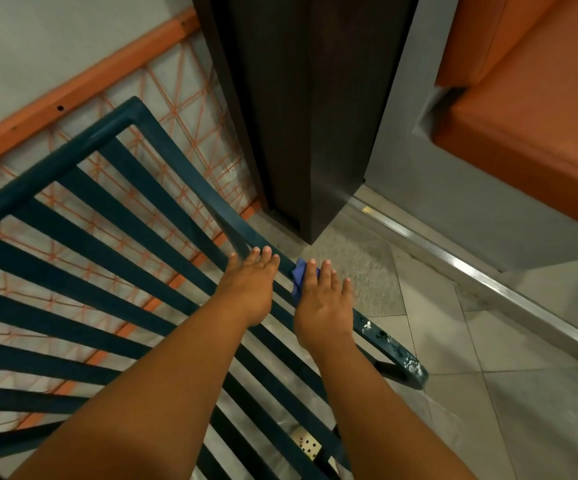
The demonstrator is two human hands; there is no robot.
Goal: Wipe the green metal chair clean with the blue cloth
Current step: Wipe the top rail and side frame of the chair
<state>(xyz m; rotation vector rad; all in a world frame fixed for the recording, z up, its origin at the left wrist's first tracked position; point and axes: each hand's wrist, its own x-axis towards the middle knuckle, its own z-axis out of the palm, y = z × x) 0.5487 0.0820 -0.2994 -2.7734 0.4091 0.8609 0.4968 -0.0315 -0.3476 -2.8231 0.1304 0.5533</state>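
chair: green metal chair point(83, 237), dark teal-green frame with parallel flat slats, seen from above, standing on the tiled floor
chair rail: right side tube runs down to a curved end flecked with white specks
cloth: blue cloth point(299, 276), small, bunched, pressed against that right rail, mostly covered

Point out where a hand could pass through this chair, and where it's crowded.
The gaps between the green chair's slats left of the left hand are open down to the floor. The right rail beyond the right hand is bare but paint-speckled. It is crowded where both hands and the blue cloth meet.
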